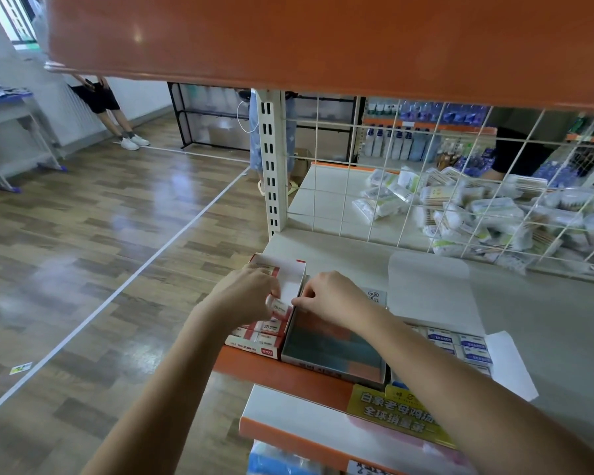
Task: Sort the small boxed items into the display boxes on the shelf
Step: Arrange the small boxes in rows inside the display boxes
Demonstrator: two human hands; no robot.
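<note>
A red-and-white display box sits at the shelf's left end, with small red-and-white boxed items lined up in its near half. My left hand pinches one small boxed item over that row. My right hand pinches the wall between this box and the adjacent display box, which holds dark teal and orange items. A third display box with blue-and-white small boxes lies to the right, its white lid folded back.
A wire grid backs the shelf; behind it lies a pile of cotton-swab packs. An orange shelf hangs overhead. A white upright post stands at left. Two people stand on the wood floor beyond. A yellow price label fronts the shelf edge.
</note>
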